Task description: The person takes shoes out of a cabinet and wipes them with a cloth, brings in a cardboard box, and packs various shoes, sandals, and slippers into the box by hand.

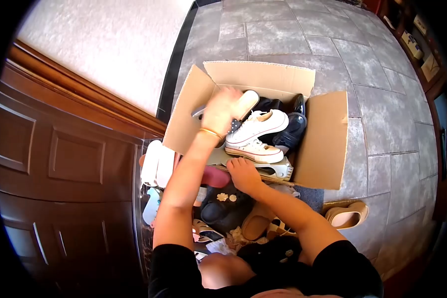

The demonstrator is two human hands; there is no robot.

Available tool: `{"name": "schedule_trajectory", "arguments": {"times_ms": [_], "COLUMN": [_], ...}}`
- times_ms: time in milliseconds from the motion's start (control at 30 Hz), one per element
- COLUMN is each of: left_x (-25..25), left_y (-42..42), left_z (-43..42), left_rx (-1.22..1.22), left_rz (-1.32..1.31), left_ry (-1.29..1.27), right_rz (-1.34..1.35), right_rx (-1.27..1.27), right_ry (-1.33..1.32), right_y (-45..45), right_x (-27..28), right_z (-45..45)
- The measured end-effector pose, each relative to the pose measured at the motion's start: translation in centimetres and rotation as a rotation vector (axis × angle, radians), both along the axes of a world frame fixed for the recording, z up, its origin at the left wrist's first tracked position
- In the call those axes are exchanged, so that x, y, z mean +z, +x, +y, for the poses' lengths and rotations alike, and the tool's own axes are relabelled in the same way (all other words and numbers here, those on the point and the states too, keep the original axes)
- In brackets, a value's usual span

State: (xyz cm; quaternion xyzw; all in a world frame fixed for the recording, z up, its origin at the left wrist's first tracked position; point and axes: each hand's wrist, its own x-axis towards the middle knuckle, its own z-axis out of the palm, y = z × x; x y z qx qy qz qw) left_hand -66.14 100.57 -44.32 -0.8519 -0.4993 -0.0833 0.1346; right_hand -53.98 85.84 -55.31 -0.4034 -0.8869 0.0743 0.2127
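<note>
An open cardboard box [325, 141] holds a pair of white sneakers [258, 126], black shoes [290, 131] and a pale-soled sandal [247, 103]. My left hand [222, 109], with a gold bracelet on its wrist, reaches into the box's left part beside that sandal. Its fingers are smeared by motion, and I cannot tell whether it holds anything. At the near edge of the box lies my right hand [243, 174], fingers spread, just below the sneakers and holding nothing.
Many shoes lie on the near side of the box, including black clogs [226, 208] and a dark red shoe [215, 177]. Beige flats [347, 216] sit on the grey tiles at the right. A wooden door [64, 159] is at the left, shelves at the far right.
</note>
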Motion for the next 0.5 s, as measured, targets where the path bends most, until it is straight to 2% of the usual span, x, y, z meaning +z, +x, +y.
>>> {"name": "schedule_trajectory", "arguments": {"times_ms": [33, 100, 133, 200, 267, 300, 367, 400, 433, 500], "left_x": [-2.2, -8.1, -11.0, -12.7, -10.9, -11.7, -7.3, -6.2, -6.0, -1.7], "left_y": [0.5, -1.0, -2.3, -3.3, -1.6, -1.5, 0.5, 1.9, 3.0, 5.5], "left_z": [-0.8, -1.0, -0.4, 0.7, 0.3, 1.0, 1.3, 1.1, 1.9, 0.8], "left_rx": [-0.111, -0.042, 0.019, 0.074, 0.183, 0.175, 0.236, 0.363, 0.575, 0.779], "left_rz": [0.202, 0.468, 0.538, 0.423, 0.444, 0.382, 0.313, 0.372, 0.46, 0.466], "left_ry": [-0.034, -0.054, 0.017, -0.04, -0.205, -0.239, -0.538, -0.534, -0.697, -0.637], "right_rz": [0.005, 0.004, -0.028, -0.032, -0.03, -0.032, -0.013, -0.006, 0.002, 0.007], "right_rx": [-0.002, 0.007, 0.008, 0.011, 0.019, 0.021, 0.034, 0.036, 0.034, 0.043], "right_ry": [0.009, 0.026, -0.005, 0.0, -0.022, -0.025, -0.034, -0.067, -0.068, -0.076], "right_y": [-0.1, 0.1, 0.1, 0.0, 0.1, 0.3, 0.1, 0.0, -0.1, 0.0], "right_x": [0.0, -0.1, 0.1, 0.0, 0.0, -0.1, -0.1, -0.1, -0.1, 0.1], "right_z": [0.1, 0.0, 0.0, 0.0, 0.2, 0.1, 0.2, 0.1, 0.3, 0.1]}}
